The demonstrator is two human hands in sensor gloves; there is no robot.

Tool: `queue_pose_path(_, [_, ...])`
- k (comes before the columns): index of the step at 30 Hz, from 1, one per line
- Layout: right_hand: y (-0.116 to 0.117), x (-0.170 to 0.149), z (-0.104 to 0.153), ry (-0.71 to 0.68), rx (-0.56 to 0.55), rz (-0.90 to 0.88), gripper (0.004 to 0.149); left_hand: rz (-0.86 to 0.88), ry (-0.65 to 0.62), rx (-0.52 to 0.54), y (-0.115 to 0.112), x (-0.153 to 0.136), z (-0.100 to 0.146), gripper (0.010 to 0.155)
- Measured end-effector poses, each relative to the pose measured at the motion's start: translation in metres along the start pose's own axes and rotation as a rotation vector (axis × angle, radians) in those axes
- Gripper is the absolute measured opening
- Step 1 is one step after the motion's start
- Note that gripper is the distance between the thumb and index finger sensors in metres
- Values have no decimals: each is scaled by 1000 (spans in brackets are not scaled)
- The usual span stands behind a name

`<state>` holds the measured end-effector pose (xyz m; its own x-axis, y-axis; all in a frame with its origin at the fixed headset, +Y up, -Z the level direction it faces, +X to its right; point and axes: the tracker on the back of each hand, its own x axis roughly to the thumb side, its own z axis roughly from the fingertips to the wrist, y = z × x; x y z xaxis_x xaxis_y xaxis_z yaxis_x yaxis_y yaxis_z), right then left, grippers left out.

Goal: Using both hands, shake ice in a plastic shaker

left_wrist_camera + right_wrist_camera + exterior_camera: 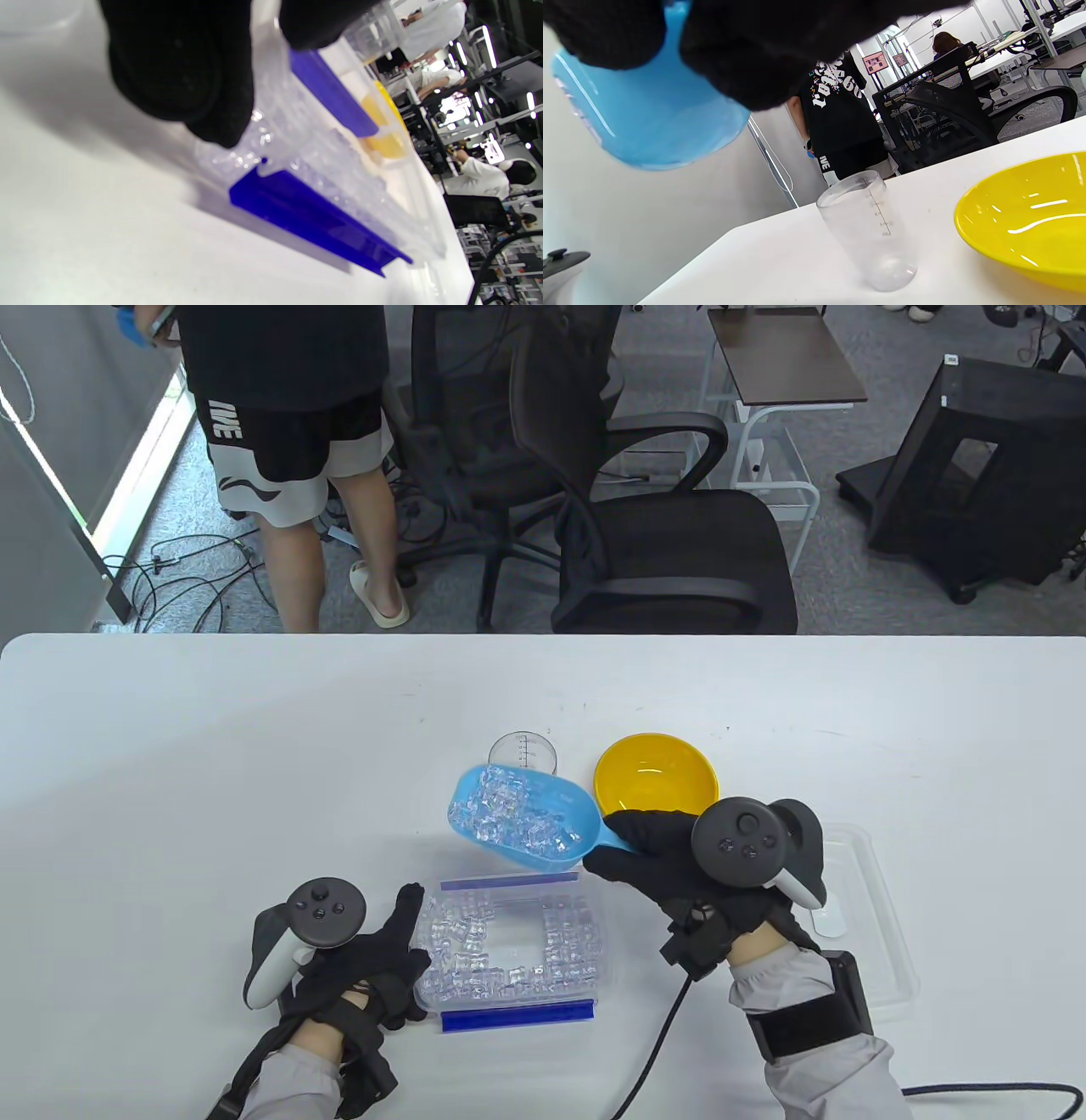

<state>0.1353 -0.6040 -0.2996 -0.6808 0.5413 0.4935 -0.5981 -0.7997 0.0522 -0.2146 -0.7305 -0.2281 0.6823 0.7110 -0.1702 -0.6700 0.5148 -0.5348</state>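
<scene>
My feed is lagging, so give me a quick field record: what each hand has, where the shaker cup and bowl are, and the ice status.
left hand: rests against the left side of the ice container
right hand: holds blue scoop by its handle
scoop: full of ice, raised above the table
shaker cup: upright, empty, behind the scoop
yellow bowl: right of the cup
container lid: on the table, under the right hand

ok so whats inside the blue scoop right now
The blue scoop, held by the right hand, carries a heap of clear ice cubes. The cubes cover the scoop's floor, so nothing beneath them can be seen.
</scene>
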Motion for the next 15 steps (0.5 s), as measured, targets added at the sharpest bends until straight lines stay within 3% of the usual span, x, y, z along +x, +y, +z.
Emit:
queue_pose_path(8, [-14, -9, -16, 81, -7, 0, 55, -3, 0, 0, 0, 0, 0, 74])
queue_pose_path(15, [-30, -22, -32, 206, 20, 104, 55, -16, 0, 3, 0, 2, 1, 74])
